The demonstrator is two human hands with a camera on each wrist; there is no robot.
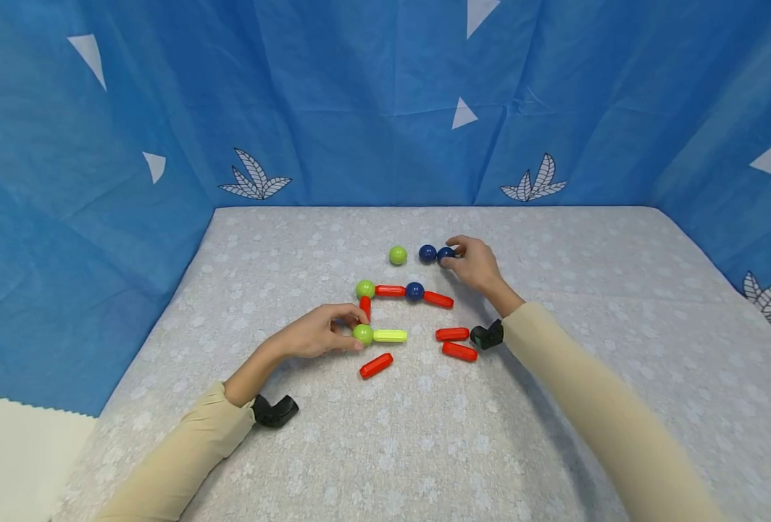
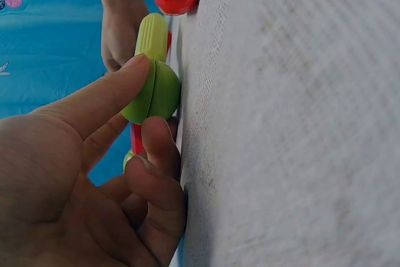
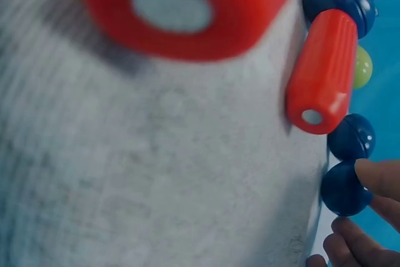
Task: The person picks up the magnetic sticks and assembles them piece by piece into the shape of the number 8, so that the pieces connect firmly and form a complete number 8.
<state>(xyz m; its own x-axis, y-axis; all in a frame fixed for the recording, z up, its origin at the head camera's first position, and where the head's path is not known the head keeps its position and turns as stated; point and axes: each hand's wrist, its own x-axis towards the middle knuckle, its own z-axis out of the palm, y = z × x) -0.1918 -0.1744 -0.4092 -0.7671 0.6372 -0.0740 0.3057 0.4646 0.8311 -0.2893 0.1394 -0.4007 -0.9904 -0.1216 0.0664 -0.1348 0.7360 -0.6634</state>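
Note:
My left hand (image 1: 314, 332) pinches a green ball (image 1: 362, 334) between thumb and fingers. A yellow-green rod (image 1: 390, 336) sticks out of that ball to the right, and a red rod (image 1: 364, 307) runs from it up to a second green ball (image 1: 365, 288). From there another red rod (image 1: 390, 291) leads to a dark blue ball (image 1: 414, 291), which has a red rod (image 1: 438, 299) on its far side. At the back, my right hand (image 1: 475, 264) grips a dark blue ball (image 3: 344, 189) beside another dark blue ball (image 1: 427, 254).
A loose green ball (image 1: 398, 254) lies left of the blue pair. Two loose red rods (image 1: 452, 334) (image 1: 459, 352) lie below my right wrist, and one red rod (image 1: 376, 365) lies in front of the joined pieces. Behind the patterned tablecloth (image 1: 385, 449) hangs a blue curtain (image 1: 359, 94).

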